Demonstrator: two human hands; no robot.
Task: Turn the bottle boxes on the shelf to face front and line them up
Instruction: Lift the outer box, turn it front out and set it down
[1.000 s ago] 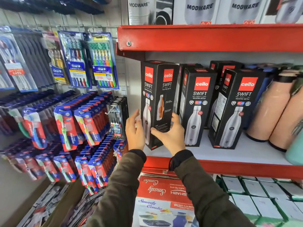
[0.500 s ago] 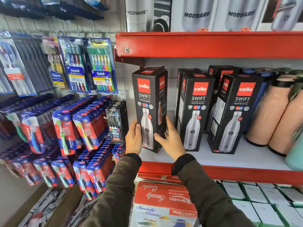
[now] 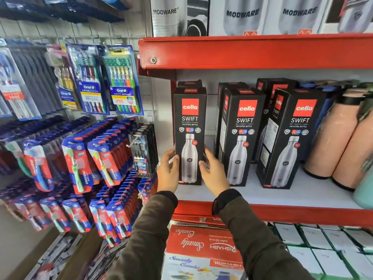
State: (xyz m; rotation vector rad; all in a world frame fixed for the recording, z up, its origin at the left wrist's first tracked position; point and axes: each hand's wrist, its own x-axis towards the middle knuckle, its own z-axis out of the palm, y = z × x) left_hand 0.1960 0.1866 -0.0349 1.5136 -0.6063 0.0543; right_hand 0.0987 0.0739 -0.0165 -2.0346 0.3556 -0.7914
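Three black Cello Swift bottle boxes stand in a front row on the white shelf. The left box faces front and stands upright on the shelf. My left hand grips its lower left edge and my right hand grips its lower right edge. The middle box and the right box stand slightly angled, each showing its left side. More black boxes stand behind them.
Pink bottles stand at the shelf's right end. A red shelf hangs close above with Modware boxes. Toothbrush packs hang on hooks to the left. Red combo boxes lie below.
The left box was turned from angled to facing front and pushed back onto the shelf. Both hands stayed on its lower sides.
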